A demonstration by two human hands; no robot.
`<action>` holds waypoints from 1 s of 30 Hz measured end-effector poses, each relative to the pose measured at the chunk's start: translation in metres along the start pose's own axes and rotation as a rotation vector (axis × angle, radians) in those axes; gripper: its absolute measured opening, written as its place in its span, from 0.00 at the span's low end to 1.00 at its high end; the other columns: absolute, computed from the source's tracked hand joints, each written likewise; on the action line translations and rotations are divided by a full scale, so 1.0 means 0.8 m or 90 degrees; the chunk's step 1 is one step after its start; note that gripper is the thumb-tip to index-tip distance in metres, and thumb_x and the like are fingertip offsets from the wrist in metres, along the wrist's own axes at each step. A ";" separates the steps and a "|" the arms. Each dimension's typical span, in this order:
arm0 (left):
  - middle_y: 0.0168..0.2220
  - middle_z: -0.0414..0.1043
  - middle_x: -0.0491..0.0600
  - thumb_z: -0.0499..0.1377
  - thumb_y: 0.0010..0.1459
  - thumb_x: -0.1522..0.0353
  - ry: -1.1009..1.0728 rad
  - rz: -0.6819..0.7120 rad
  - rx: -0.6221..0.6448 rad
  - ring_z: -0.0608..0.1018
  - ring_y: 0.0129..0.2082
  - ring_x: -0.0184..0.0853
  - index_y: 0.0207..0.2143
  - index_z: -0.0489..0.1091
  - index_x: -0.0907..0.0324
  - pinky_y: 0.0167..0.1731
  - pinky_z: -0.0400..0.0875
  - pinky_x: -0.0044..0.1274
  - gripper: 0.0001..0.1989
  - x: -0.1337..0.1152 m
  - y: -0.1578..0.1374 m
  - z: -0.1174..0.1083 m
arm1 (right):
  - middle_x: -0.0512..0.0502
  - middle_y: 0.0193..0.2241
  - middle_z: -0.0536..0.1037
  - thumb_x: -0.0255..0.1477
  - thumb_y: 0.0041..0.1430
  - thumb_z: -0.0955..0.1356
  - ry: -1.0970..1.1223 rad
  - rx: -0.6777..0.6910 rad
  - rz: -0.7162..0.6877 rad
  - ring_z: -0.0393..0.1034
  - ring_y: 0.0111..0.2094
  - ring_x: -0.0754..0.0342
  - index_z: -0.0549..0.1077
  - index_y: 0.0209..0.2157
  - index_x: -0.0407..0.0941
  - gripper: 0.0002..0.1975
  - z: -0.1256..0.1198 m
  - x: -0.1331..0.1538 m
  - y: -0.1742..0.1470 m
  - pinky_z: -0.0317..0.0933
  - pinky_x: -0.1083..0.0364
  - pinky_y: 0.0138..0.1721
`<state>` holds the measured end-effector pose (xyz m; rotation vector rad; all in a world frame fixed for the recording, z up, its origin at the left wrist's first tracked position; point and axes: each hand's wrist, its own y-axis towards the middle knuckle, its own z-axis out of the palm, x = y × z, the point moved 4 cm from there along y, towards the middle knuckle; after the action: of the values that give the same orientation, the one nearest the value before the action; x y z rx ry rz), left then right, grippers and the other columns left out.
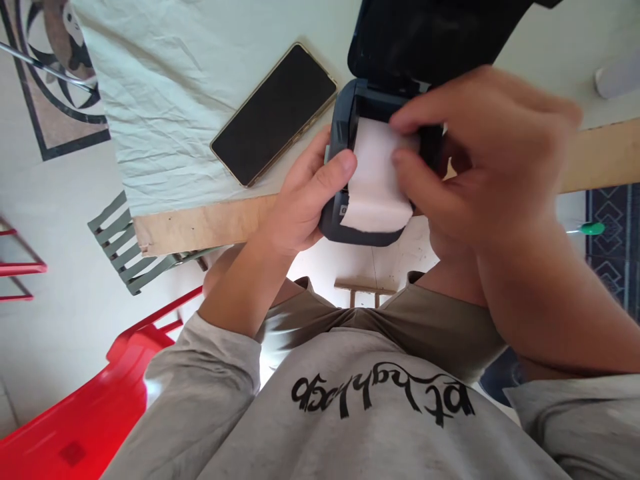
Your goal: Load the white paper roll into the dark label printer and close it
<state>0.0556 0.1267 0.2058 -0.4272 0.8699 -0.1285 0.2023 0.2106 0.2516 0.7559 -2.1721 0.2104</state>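
A dark grey label printer (345, 230) sits at the near edge of the table with its black lid (425, 33) swung up. White paper (377, 180) curls out of its open bay. My left hand (305, 193) grips the printer's left side, thumb on the paper's edge. My right hand (480, 147) reaches over the bay from the right, and its fingertips pinch the top of the white paper.
A black phone (275, 113) lies face up on the white cloth (170, 100) left of the printer. The wooden table edge (200, 227) runs below it. A red chair (75, 427) stands at lower left, a grey slatted chair (123, 250) beside it. A green-tipped object (593, 229) lies far right.
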 end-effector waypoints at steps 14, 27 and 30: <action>0.44 0.79 0.52 0.63 0.65 0.62 -0.012 -0.011 0.042 0.80 0.57 0.46 0.48 0.79 0.56 0.36 0.80 0.25 0.12 0.002 0.001 0.003 | 0.52 0.37 0.76 0.30 0.49 0.73 0.046 0.143 0.007 0.52 0.22 0.71 0.73 0.48 0.46 0.22 -0.008 0.001 -0.003 0.50 0.64 0.24; 0.45 0.82 0.53 0.56 0.68 0.54 -0.075 -0.033 -0.037 0.78 0.60 0.47 0.46 0.79 0.59 0.54 0.80 0.32 0.20 0.007 0.010 -0.019 | 0.50 0.26 0.63 0.42 0.42 0.70 0.414 -0.187 0.180 0.51 0.19 0.67 0.61 0.40 0.44 0.25 -0.012 -0.143 0.008 0.40 0.63 0.14; 0.43 0.82 0.52 0.56 0.67 0.55 -0.082 -0.049 -0.014 0.79 0.58 0.46 0.44 0.78 0.58 0.55 0.79 0.32 0.18 0.006 0.009 -0.014 | 0.48 0.28 0.66 0.41 0.41 0.70 0.334 -0.187 0.149 0.55 0.21 0.66 0.62 0.39 0.45 0.25 -0.013 -0.151 -0.004 0.46 0.61 0.16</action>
<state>0.0500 0.1284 0.1929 -0.4836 0.7298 -0.1606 0.2708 0.2658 0.1684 0.2400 -1.7307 0.1781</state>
